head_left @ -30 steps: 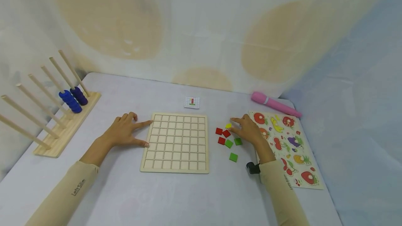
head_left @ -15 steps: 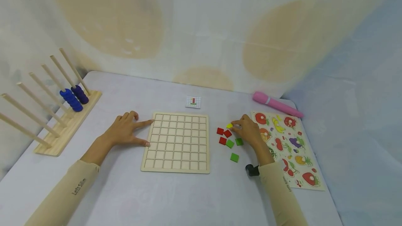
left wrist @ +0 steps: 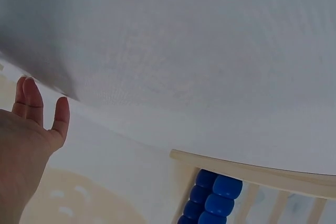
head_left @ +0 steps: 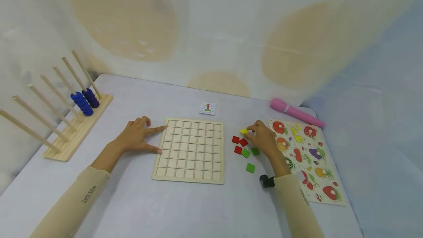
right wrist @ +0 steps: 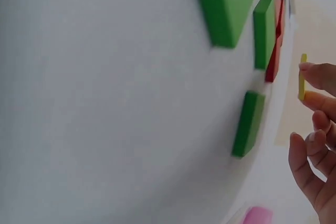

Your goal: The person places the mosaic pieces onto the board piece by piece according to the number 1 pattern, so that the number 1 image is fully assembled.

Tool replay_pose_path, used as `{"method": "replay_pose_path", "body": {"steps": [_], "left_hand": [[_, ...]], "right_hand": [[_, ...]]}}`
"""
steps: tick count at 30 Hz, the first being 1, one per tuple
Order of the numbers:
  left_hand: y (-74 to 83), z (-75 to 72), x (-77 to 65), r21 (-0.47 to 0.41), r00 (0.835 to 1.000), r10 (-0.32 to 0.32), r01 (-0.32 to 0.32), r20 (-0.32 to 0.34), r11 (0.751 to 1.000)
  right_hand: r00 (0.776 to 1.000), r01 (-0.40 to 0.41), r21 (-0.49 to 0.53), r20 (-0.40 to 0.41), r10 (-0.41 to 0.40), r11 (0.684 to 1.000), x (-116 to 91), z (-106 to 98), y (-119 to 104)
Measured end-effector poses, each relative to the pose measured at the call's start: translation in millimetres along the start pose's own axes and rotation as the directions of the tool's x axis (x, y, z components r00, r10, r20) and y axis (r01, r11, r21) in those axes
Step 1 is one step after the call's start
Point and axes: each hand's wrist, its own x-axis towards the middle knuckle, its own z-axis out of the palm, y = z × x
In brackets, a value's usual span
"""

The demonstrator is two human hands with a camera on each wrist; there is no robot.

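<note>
A pale wooden grid board lies flat on the table. My left hand rests at its left edge, thumb and index finger spread and touching the rim. To the right of the board, my right hand pinches a yellow square tile between thumb and index finger. In the right wrist view the yellow tile shows edge-on, apart from the tiles below. Beside that hand lie three red tiles and three green tiles.
A small printed pattern card lies behind the board. On the left stands a wooden peg rack with blue beads. A fruit puzzle board lies under the right forearm's side, with a pink cylindrical object behind it.
My right hand has closed thumb and index finger on the yellow tile and tilted it up. The left hand stays at the board's edge. The head view has shifted slightly.
</note>
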Motion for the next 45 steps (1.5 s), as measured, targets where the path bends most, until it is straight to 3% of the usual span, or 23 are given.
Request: {"method": "replay_pose_path", "body": {"steps": [9,14,26,37,45], "left_hand": [[1.0,-1.3,0.5,0.008,1.000,0.010,-0.010,-0.022,1.000],[0.5,0.0,0.7,0.014,1.000,0.002,-0.002,-0.009,1.000],[1.3,-0.7,-0.4,0.002,1.000,-0.002,0.002,-0.004,1.000],[1.1,-0.5,-0.3,0.040,0.999,0.037,-0.036,-0.028,0.999],[2.3,-2.3,-0.1,0.013,0.999,0.040,-0.040,-0.032,0.999]], "right_hand": [[0.987,0.147,0.069,-0.075,-0.142,0.987,9,0,-41],[0.980,0.186,0.076,-0.092,-0.179,0.980,13,5,-60],[0.962,0.273,0.112,-0.032,-0.271,0.955,24,22,-91],[0.954,0.295,0.109,0.028,-0.300,0.949,34,37,-119],[0.940,0.316,0.101,0.102,-0.326,0.943,42,42,-137]]}}
